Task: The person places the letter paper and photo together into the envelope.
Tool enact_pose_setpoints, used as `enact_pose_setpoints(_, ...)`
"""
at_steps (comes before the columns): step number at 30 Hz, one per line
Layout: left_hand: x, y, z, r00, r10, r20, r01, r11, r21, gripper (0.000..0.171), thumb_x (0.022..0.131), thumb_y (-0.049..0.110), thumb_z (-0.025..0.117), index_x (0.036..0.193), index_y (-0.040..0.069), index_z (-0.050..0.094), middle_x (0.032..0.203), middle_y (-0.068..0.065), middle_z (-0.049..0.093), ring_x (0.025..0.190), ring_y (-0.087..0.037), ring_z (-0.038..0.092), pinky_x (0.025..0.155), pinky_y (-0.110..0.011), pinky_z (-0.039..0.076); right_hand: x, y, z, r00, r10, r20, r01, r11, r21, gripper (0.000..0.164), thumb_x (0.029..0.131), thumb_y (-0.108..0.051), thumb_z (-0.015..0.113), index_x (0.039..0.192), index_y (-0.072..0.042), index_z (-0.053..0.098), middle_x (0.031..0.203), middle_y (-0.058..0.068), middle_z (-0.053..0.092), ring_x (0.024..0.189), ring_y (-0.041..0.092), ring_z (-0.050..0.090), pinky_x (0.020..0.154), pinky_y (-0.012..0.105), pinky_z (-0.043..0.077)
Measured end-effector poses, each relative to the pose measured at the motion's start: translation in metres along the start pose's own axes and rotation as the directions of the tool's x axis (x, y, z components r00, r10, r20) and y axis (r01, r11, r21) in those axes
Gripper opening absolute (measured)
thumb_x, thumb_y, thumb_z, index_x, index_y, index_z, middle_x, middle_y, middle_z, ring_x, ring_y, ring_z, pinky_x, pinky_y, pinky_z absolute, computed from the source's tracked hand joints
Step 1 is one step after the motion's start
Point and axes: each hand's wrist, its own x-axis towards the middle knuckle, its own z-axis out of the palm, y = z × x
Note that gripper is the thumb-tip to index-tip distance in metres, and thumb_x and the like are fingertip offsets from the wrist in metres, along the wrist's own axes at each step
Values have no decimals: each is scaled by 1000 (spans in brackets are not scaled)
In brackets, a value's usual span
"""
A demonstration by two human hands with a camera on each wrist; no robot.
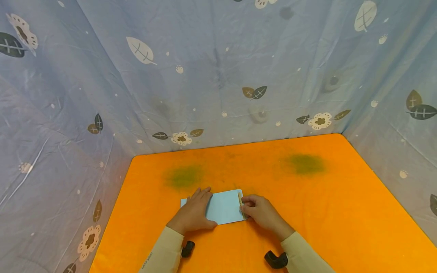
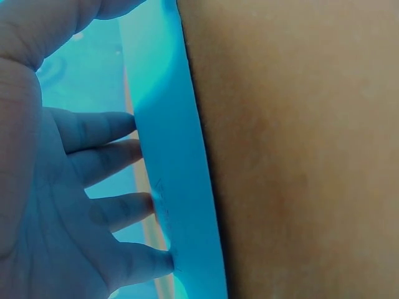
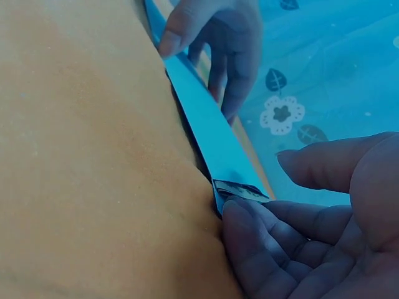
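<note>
A light blue envelope (image 1: 223, 207) lies flat on the orange tabletop. Across its left part spreads my left hand (image 1: 195, 213), the thumb at the near edge and the fairly straight fingers (image 2: 103, 168) reaching the far edge. At the envelope's open right end, a patterned paper slip (image 3: 240, 190) shows inside the mouth. My right hand (image 1: 264, 212) pinches the slip's edge there between the thumb and the curled fingers. Its index finger (image 3: 321, 163) is lifted apart from the envelope in the right wrist view. The rest of the slip is hidden inside the envelope.
Orange cloth covers the table (image 1: 327, 212), with two dark green smudges towards the back. A pale blue curtain (image 1: 218, 76) printed with leaves and flowers hangs behind it and at both sides. Black curved pieces (image 1: 275, 260) sit by both wrists.
</note>
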Motion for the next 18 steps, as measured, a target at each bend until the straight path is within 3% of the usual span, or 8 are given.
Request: enact_pose_setpoints(18, 0, -2, 3, 1000, 5, -13, -5, 1000, -7, 101, 81, 48, 89, 163, 6, 48, 175, -12, 31, 161, -45, 21, 118, -78, 25, 4, -3, 6, 1000, 20, 16, -20, 1000, 5, 47, 106, -16, 75, 139, 14, 63, 98, 7, 70, 80, 25, 66, 77, 42, 64)
